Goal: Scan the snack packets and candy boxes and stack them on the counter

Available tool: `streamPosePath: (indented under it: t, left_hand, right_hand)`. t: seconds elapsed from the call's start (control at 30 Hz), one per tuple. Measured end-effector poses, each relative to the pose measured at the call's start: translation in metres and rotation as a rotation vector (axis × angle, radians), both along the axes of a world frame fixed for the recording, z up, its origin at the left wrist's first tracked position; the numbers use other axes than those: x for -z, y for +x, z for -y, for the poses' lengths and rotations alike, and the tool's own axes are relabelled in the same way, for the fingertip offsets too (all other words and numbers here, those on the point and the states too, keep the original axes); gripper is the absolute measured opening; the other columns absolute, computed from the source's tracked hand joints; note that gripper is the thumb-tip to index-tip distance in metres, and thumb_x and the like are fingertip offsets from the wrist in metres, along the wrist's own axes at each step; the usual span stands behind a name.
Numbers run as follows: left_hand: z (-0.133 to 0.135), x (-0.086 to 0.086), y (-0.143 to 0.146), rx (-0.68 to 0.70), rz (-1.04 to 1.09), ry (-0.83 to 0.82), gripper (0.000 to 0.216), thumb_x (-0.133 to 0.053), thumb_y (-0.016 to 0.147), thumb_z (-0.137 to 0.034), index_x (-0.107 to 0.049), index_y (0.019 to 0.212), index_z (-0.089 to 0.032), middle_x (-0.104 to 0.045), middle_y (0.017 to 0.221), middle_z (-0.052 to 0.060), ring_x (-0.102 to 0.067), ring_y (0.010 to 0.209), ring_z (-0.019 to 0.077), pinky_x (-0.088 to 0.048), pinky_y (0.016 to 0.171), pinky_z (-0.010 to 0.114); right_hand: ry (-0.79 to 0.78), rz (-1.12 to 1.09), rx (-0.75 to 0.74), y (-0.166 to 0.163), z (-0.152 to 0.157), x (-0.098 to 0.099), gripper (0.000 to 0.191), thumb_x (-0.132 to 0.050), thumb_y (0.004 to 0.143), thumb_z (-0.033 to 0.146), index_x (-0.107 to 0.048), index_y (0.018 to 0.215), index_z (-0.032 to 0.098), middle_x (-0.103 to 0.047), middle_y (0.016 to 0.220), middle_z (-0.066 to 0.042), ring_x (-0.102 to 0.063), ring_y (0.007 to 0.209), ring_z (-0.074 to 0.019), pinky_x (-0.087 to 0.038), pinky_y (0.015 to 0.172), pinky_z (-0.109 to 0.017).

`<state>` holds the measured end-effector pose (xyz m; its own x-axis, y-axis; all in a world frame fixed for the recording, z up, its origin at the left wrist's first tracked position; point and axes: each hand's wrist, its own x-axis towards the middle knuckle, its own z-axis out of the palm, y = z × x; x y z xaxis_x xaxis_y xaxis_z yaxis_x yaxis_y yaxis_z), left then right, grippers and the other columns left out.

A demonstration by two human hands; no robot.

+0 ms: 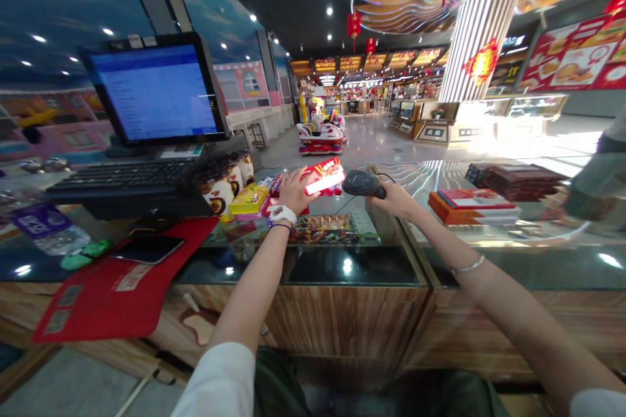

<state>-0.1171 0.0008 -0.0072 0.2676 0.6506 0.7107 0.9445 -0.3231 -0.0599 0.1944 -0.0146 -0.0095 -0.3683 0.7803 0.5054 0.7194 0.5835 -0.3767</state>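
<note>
My left hand [294, 191] is closed round the left end of a red snack box [325, 176], lifted over the glass counter. A white watch is on that wrist. In my right hand [395, 199] is a black barcode scanner [360, 184], gripped by its handle. Its head points left toward the box, a small gap apart. Below and beside my left hand lie a yellow pack [248, 201] and other small packets. Through the glass, several colourful packs [323, 229] show under my hands.
A lit monitor [155, 94] and a keyboard [127, 172] stand at left, beside several patterned cups [218, 195]. A phone [149, 249] lies on a red mat [112, 300] near a water bottle [46, 225]. Stacked boxes [474, 205] are on the right counter. A blurred person [594, 169] stands far right.
</note>
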Motion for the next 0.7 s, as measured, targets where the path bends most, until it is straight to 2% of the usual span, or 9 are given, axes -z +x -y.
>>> streamPosePath:
  t: [0.4, 0.53, 0.63, 0.7]
  left_hand:
    - [0.0010, -0.0014, 0.0006, 0.019, 0.025, 0.018, 0.049, -0.068, 0.082, -0.038, -0.063, 0.129, -0.026, -0.054, 0.146, 0.010, -0.051, 0.133, 0.0309, -0.025, 0.120, 0.058]
    - [0.0008, -0.0022, 0.0014, 0.004, 0.025, 0.013, 0.049, -0.067, 0.083, -0.041, -0.063, 0.129, -0.026, -0.053, 0.147, 0.010, -0.051, 0.133, 0.0310, -0.026, 0.120, 0.058]
    - [0.0007, -0.0028, 0.0024, 0.002, 0.033, 0.014, 0.049, -0.067, 0.083, -0.041, -0.063, 0.129, -0.026, -0.054, 0.146, 0.010, -0.051, 0.132, 0.0306, -0.027, 0.120, 0.057]
    - [0.0007, -0.0032, 0.0032, 0.008, 0.039, 0.018, 0.048, -0.067, 0.083, -0.041, -0.063, 0.129, -0.025, -0.054, 0.146, 0.010, -0.052, 0.132, 0.0304, -0.026, 0.120, 0.056]
  right_hand:
    - [-0.020, 0.021, 0.014, -0.0023, 0.0019, -0.0024, 0.035, -0.060, 0.087, 0.042, -0.067, 0.109, 0.017, -0.075, 0.092, -0.011, -0.071, 0.088, -0.0287, -0.051, 0.075, -0.032]
    - [-0.012, 0.051, 0.024, -0.0028, 0.0040, -0.0017, 0.040, -0.061, 0.087, 0.043, -0.061, 0.119, 0.018, -0.076, 0.096, -0.010, -0.071, 0.090, -0.0297, -0.051, 0.076, -0.033]
    - [-0.006, 0.067, -0.030, -0.0031, 0.0047, 0.0012, 0.051, -0.060, 0.088, 0.043, -0.051, 0.132, 0.018, -0.074, 0.101, -0.010, -0.070, 0.093, -0.0308, -0.051, 0.078, -0.036]
    - [-0.007, 0.064, -0.130, -0.0037, 0.0030, 0.0046, 0.052, -0.057, 0.090, 0.040, -0.046, 0.136, 0.018, -0.071, 0.111, -0.011, -0.069, 0.098, -0.0295, -0.051, 0.084, -0.038]
